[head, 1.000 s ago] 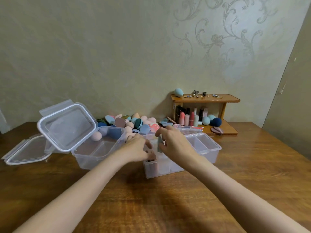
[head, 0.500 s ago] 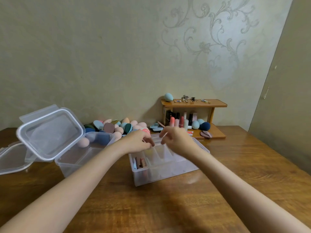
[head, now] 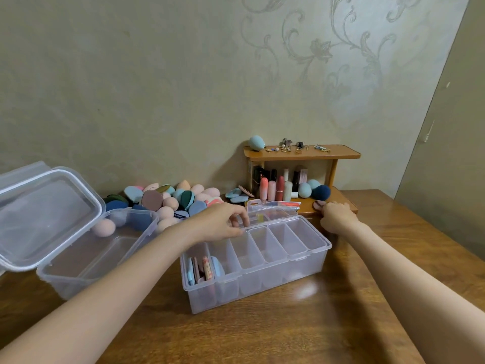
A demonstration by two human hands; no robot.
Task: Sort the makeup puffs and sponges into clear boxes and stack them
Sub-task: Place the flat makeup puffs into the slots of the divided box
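Note:
A clear divided box (head: pixel 312 261) stands mid-table with several compartments; the leftmost one holds several flat puffs (head: pixel 203 267) on edge. My left hand (head: pixel 223 224) rests over its back left rim, fingers relaxed, holding nothing. Further right, my right hand (head: pixel 338 216) lies on the base of the wooden shelf, its curled fingers pinching the right edge of a flat mauve puff (head: pixel 318 204). A larger clear box (head: pixel 78 261) at left has its lid (head: pixel 47 214) raised and a peach sponge (head: pixel 104 227) inside. A pile of puffs and sponges (head: pixel 170 199) lies by the wall.
The small wooden shelf (head: pixel 301 153) against the wall carries a blue sponge (head: pixel 256 142) and trinkets on top, with lipsticks and round sponges (head: pixel 321 191) underneath. The divided box's hinged lid (head: pixel 273 207) lies open behind it. The table's right edge runs close to the shelf.
My right hand has left the divided box and moved right to the mauve puff on the shelf base. My left hand has stayed at the box's back rim. The view shifted slightly.

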